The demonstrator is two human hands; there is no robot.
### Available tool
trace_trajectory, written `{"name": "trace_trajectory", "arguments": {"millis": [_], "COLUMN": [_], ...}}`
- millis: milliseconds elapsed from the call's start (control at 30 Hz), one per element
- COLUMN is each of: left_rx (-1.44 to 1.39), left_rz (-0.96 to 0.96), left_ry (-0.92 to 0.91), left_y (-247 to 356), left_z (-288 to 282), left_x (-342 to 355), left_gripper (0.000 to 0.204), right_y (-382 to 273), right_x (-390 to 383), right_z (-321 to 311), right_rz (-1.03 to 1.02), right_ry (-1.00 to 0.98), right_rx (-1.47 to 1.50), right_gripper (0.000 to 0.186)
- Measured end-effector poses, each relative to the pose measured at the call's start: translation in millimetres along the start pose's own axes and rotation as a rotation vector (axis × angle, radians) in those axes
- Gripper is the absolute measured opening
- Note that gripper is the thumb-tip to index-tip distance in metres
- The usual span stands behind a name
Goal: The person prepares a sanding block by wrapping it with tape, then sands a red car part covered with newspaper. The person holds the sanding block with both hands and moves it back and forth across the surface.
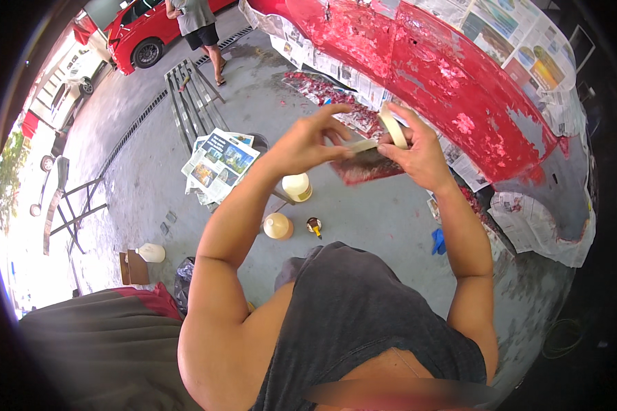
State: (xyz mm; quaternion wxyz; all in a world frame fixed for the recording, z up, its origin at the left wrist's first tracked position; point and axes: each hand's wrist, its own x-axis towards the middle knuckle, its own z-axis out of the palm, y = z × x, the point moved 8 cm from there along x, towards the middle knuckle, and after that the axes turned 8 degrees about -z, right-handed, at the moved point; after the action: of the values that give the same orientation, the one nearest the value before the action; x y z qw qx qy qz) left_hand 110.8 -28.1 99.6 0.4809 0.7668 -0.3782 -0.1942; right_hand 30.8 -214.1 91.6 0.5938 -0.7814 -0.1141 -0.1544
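My right hand [416, 154] grips a roll of cream masking tape [394, 128]. A short length of tape [363, 145] stretches from the roll toward my left hand [315, 137], which pinches its end, index finger raised. Just beyond and below both hands is a dark, red-edged piece [363, 171], partly hidden. At my right stands a large red body panel [459, 96] with flaking paint, grey patches and newspaper [528, 41] masked around it.
A metal bench [188, 103] holds newspapers [219, 164]. On the floor are jugs [277, 226], a bucket [296, 185], a small tin [315, 226], a cardboard box [134, 268] and blue gloves [439, 242]. A person [199, 34] stands near a red car [137, 38].
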Motion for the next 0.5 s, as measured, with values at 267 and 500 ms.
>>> {"name": "trace_trajectory", "arguments": {"millis": [267, 500], "left_rx": [-0.607, -0.681], "left_rz": [-0.038, -0.068], "left_ry": [0.294, 0.380], "left_y": [-85, -86], "left_z": [11, 21], "left_x": [-22, -29], "left_gripper": [0.044, 0.025], "right_y": [9, 15], "right_x": [-6, -16], "right_z": [-19, -19], "right_rz": [-0.043, 0.017], "right_ry": [0.202, 0.175], "right_rx": [0.203, 0.186], "right_gripper": [0.076, 0.078]}}
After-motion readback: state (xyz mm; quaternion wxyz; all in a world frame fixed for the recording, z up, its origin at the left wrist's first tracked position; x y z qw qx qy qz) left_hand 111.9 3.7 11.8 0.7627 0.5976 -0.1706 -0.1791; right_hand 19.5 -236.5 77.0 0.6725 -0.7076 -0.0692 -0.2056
